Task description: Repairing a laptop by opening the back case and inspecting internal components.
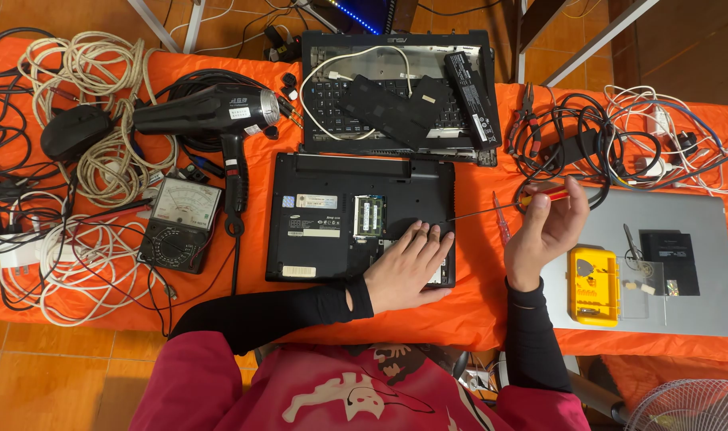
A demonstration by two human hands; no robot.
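The left hand (408, 267) hides the laptop's (332, 215) lower right corner; the fan (687, 407) is cut off.

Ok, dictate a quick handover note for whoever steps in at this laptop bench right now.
Left hand: flat on the upturned black laptop, pressing near its open memory bay.
Right hand: holds a red-handled screwdriver, tip at the laptop's right edge.
Done: bay cover is off, memory module exposed.
Left: the rest of the base is still closed.
Yellow bit case sits on the silver laptop to the right.

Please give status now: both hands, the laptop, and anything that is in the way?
Left hand flat on black laptop, underside up. Right hand grips screwdriver, tip at laptop edge. Second screwdriver lies beside it.
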